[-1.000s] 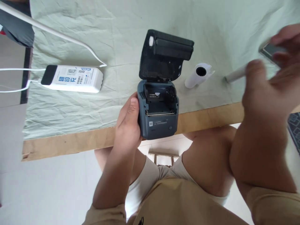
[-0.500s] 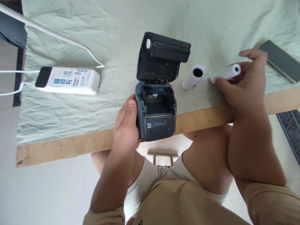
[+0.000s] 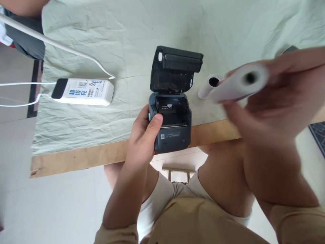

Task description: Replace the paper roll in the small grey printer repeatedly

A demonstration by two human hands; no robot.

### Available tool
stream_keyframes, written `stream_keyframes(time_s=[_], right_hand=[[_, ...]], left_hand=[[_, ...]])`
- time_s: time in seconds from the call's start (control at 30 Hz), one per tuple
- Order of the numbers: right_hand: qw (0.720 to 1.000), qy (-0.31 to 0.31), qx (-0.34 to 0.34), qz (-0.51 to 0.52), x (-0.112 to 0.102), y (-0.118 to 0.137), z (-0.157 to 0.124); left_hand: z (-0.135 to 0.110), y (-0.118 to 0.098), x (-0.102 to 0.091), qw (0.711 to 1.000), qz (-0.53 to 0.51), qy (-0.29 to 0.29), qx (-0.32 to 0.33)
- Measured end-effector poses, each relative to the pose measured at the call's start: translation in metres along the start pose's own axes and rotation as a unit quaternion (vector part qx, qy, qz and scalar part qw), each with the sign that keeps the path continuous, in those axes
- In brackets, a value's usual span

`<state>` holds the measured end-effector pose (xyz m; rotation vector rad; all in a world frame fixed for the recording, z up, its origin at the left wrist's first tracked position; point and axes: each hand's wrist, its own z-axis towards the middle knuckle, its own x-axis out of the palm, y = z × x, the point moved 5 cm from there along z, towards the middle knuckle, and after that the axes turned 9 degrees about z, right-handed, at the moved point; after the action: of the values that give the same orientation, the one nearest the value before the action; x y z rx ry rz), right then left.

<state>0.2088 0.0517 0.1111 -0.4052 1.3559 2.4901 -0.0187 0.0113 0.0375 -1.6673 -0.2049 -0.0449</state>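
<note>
My left hand grips a dark blue-grey portable label printer by its left side, thumb on the front of the case. The printer's black lid is swung up, and its paper bay is exposed with a small label inside. Raised toward the camera, my right hand holds a white paper roll between thumb and fingers, its dark core hole facing me. That hand is blurred by motion. Just left of it, a second white roll rests on the cloth, partly covered by the held one.
A pale green cloth covers the table, with a bare wooden edge in front. To the left lies a white power bank with white cables. A dark phone is mostly hidden behind my right hand. Part of another person shows at top left.
My right hand has lifted the paper roll off the cloth, up toward the camera. My left thumb has moved further onto the printer's front. Another person's limb has appeared at top left.
</note>
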Motion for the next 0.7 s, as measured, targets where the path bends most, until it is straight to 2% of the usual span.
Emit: stream_keyframes(time_s=[0.07,0.13,0.23,0.37,0.43,0.57,0.7], right_hand=[[0.993,0.107,-0.043,-0.006,0.034,0.024,0.0],[0.984,0.128,-0.099,-0.073,0.055,0.032,0.002],[0.974,0.14,-0.127,-0.127,0.07,0.02,0.006],[0.971,0.142,-0.145,-0.129,0.071,0.008,0.006],[0.97,0.11,-0.179,-0.12,0.067,0.014,0.003],[0.965,0.046,-0.255,-0.035,0.057,0.033,-0.01],[0.961,0.084,-0.262,-0.006,0.065,0.034,-0.025]], left_hand=[[0.0,0.0,0.0,1.0,0.002,-0.003,0.006],[0.0,0.0,0.0,1.0,0.006,-0.003,0.009],[0.0,0.002,0.0,1.0,0.008,0.009,0.009],[0.001,0.004,-0.002,1.0,0.013,0.015,0.017],[0.001,0.005,-0.003,1.0,0.014,0.016,0.015],[0.001,0.007,-0.004,1.0,-0.004,0.021,0.004],[0.001,0.007,-0.002,0.999,-0.03,0.038,0.001]])
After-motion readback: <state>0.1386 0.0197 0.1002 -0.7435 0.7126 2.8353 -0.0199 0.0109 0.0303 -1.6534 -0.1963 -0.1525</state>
